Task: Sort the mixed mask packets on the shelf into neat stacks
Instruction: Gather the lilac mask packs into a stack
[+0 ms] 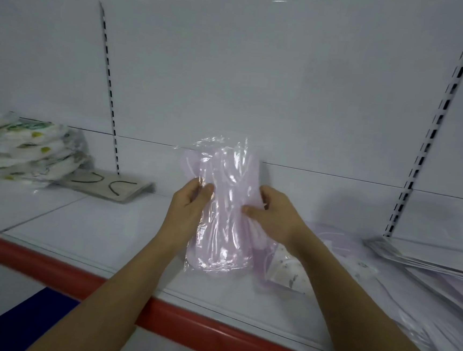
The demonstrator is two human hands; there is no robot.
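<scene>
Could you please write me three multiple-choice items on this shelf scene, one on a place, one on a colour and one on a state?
1. Where does the stack of patterned white packets lie?
A. far left of the shelf
B. far right
C. on the red strip

2. What colour are the masks in the clear packet being held?
A. blue
B. pale pink
C. black

3. How is that packet held?
A. lying flat, untouched
B. by one hand only
C. by both hands, above the shelf

Answers: 1 A, the stack sits at the left edge. 2 B, pink shows through the film. 3 C, the left hand and right hand grip its sides.
</scene>
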